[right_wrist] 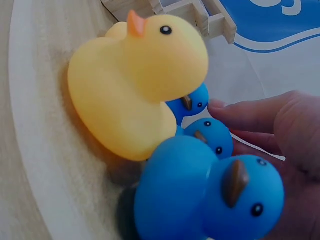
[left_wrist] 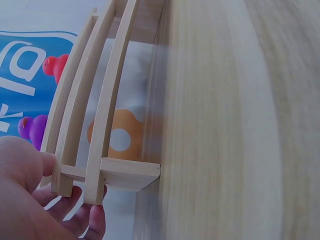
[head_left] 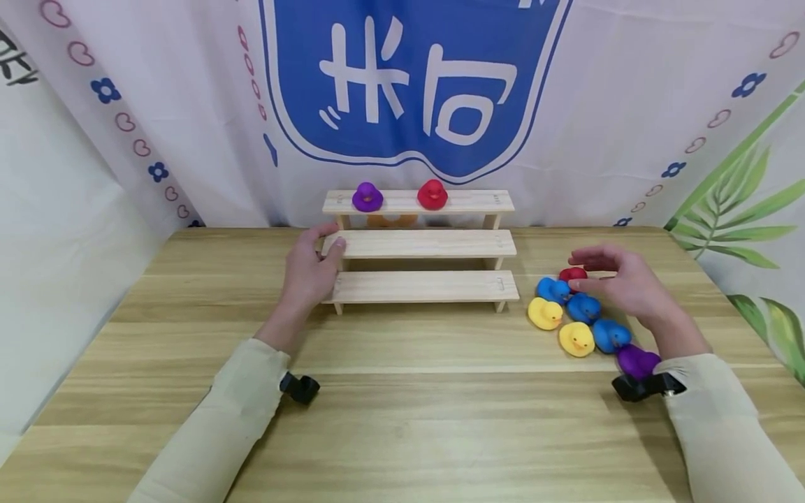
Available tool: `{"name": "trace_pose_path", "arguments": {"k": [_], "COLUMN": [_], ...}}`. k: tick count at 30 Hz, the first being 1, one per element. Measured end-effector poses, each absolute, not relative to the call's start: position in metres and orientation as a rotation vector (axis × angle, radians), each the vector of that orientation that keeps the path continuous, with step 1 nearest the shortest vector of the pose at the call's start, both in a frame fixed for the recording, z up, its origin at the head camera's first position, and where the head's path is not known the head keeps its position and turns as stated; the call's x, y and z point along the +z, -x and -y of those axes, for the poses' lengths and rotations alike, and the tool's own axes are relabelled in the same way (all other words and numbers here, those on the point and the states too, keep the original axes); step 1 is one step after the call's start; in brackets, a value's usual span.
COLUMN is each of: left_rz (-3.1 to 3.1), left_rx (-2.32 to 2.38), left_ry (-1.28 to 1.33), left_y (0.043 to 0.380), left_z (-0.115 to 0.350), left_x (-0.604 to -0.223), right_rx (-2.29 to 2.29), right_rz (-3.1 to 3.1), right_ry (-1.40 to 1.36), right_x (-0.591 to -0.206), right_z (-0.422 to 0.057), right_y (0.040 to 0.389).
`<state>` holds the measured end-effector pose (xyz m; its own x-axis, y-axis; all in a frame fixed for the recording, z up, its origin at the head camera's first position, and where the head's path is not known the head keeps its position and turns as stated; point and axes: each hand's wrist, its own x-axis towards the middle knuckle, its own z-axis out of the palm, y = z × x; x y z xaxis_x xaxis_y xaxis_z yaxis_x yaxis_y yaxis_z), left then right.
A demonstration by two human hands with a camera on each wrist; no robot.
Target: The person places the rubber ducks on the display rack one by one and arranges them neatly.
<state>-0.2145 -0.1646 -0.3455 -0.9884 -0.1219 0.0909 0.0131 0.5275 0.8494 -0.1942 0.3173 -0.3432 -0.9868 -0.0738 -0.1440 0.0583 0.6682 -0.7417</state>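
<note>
Apparently braced left, ready right

The surface (head_left: 402,426) carries a three-tier wooden rack (head_left: 428,244), gripped at its left end by the left hand (head_left: 314,269), probably for steadiness. The right hand (head_left: 622,283), thumb and fingers apart, straddles a loose red duck (head_left: 574,273); contact I cannot tell. Blue ducks (head_left: 583,308), yellow ducks (head_left: 576,339) and a purple duck (head_left: 636,362) cluster nearby, seemingly for easy reach

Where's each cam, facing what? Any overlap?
Head: head-worn, facing forward and down at shelf, loose ducks, table; left hand, right hand and sleeves show.
Left wrist: on that wrist, facing along the shelf; left hand shows, gripping its end.
Right wrist: on that wrist, facing yellow duck and blue ducks; right hand partly shows.
Head and left wrist share the top board's purple duck and red duck.
</note>
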Motion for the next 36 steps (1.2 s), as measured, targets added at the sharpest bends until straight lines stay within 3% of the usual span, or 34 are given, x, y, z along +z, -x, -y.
{"name": "trace_pose_path", "arguments": {"k": [36], "left_rz": [2.619], "left_rx": [-1.494], "left_ry": [-0.084], "left_y": [0.215], "left_z": [0.164], "left_x": [-0.346], "right_rx": [-1.046], "right_rz": [-2.714], "right_ry": [-0.051], "right_x": [-0.355], "right_z": [-0.324], "right_y": [0.198]}}
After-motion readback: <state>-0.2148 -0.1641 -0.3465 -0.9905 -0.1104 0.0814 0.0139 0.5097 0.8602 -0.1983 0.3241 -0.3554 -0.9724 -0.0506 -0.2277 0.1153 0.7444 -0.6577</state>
